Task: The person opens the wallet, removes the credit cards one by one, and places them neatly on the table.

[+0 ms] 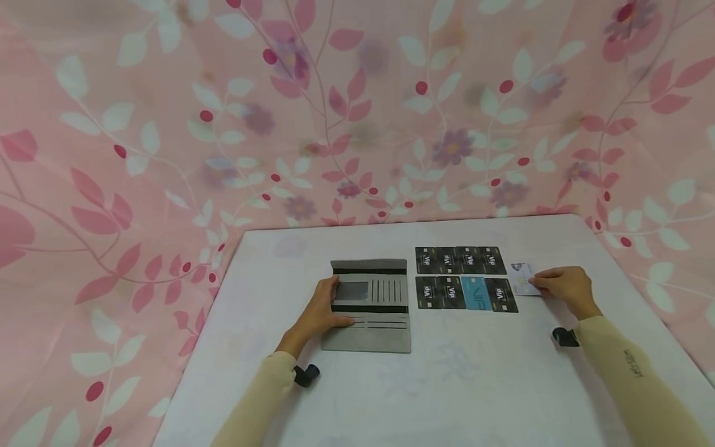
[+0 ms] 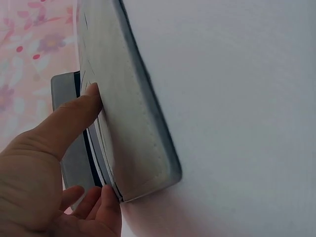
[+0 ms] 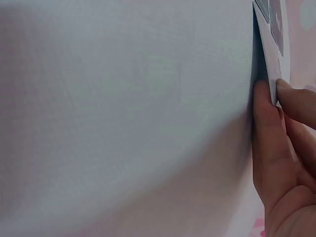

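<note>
A grey wallet (image 1: 365, 338) lies unfolded on the table, showing card slots and a clear window. My left hand (image 1: 319, 308) grips its left edge; in the left wrist view the thumb (image 2: 81, 111) lies on top of the wallet (image 2: 133, 123) and the fingertips are at its edge. To the right, my right hand (image 1: 570, 288) pinches the near right part of a white printed card (image 1: 522, 280). In the right wrist view that card (image 3: 269, 54) is tilted, one edge raised off the cloth, between thumb and finger.
Beside the wallet lie two rows of black "Vip" cards (image 1: 429, 293), with one blue card (image 1: 476, 293) in the nearer row. A white cloth covers the table (image 1: 447, 385). Pink floral fabric (image 1: 357, 124) hangs behind and at both sides.
</note>
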A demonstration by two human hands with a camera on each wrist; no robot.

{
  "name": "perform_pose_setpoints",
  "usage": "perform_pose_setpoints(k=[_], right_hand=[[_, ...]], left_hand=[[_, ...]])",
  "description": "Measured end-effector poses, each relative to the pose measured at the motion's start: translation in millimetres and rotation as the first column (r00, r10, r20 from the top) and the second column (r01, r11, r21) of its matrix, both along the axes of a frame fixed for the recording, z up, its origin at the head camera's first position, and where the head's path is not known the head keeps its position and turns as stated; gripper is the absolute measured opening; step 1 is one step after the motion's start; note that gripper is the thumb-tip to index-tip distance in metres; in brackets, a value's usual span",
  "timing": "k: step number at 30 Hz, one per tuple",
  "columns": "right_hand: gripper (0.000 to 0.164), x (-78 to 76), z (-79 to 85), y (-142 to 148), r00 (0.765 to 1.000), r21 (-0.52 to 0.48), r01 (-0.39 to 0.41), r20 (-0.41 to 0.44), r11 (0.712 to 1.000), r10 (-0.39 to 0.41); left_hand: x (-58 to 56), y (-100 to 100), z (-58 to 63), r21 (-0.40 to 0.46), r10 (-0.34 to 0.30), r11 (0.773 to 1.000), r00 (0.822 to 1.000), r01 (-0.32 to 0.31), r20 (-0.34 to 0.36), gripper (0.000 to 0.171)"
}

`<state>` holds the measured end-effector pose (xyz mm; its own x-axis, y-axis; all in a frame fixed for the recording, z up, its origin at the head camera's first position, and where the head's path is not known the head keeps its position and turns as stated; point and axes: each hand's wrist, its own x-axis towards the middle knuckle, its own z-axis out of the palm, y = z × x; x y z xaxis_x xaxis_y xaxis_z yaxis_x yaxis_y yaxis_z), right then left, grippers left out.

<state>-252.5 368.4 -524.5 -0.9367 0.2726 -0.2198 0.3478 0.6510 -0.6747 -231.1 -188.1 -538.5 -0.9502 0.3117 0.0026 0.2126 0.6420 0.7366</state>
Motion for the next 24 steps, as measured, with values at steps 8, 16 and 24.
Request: perform_pose_setpoints(k=[8,16,24], right_hand=[[0.042,-5.2,6.0,-6,0.999,0.093,-0.037,0.008,0.995,0.036],[0.046,-4.1,14.6,-16,0.998,0.178,-0.056,-0.001,0.983,0.057],[0.042,-4.4,14.1,-20,0.998,0.234,-0.045,-0.025,0.971,0.052]], left_hand=[[0.9,1,2.6,-0.033,0.002,0.999,1.000,-0.003,-0.009,0.116],[1.9,3,7.0,-0.044,0.008,0.999,1.000,-0.008,0.006,0.116],[0.8,3,7.2,-0.065,0.003,0.998,1.000,-0.002,0.004,0.115]])
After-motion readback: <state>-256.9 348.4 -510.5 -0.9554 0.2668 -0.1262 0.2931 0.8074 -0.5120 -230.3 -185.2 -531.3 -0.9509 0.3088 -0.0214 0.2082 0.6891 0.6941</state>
